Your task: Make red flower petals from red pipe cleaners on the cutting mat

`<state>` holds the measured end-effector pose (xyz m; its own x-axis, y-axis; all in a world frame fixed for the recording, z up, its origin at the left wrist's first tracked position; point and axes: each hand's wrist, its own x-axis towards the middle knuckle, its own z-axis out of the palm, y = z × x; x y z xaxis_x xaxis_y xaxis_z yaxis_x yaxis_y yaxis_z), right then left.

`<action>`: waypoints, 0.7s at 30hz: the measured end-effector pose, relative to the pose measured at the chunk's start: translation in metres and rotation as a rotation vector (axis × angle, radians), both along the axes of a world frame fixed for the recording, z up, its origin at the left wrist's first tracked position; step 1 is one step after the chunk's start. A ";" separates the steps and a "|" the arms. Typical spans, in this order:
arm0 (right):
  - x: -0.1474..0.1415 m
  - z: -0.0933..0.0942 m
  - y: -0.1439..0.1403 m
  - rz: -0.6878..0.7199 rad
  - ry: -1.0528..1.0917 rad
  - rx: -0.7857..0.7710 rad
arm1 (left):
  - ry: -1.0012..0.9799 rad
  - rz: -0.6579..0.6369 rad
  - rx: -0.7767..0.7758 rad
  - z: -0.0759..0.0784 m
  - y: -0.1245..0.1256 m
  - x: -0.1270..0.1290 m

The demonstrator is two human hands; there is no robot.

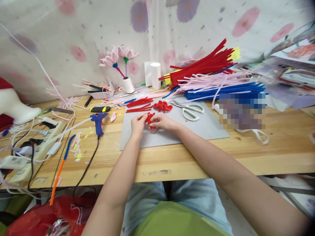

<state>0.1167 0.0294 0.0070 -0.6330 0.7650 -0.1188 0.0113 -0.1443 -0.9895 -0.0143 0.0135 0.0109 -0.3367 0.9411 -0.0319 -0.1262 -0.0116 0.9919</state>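
Between my two hands, over the grey cutting mat (167, 136), is a bent red pipe cleaner (149, 118). My left hand (139, 124) pinches it from the left, thumb and fingers together. From the right my right hand (162, 122) closes on its other side, the fingertips partly hiding it. Just beyond my hands lies a small heap of looped red pipe cleaner pieces (162, 106). Cut straight red pipe cleaners (139, 105) rest at the mat's back left. A pair of scissors (190, 109) with pale handles lies spread to the right.
Bundles of red (201, 67), pink (211, 82) and blue pipe cleaners (226, 91) are piled at the back right. Left of the mat are a blue glue gun (98, 123), a utility knife (100, 109) and a cabled power strip (39, 147). Pink flowers (110, 59) stand behind.
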 end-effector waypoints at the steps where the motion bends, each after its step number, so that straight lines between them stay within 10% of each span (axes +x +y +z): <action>1: 0.000 0.000 0.000 0.002 0.006 -0.001 | -0.030 0.021 -0.020 0.001 0.000 0.000; 11: 0.005 0.002 -0.002 0.095 0.059 0.027 | -0.413 -0.430 -0.155 0.001 0.001 -0.015; 21: 0.010 0.001 0.001 0.187 0.079 0.001 | -0.441 -0.421 -0.172 0.003 -0.002 -0.013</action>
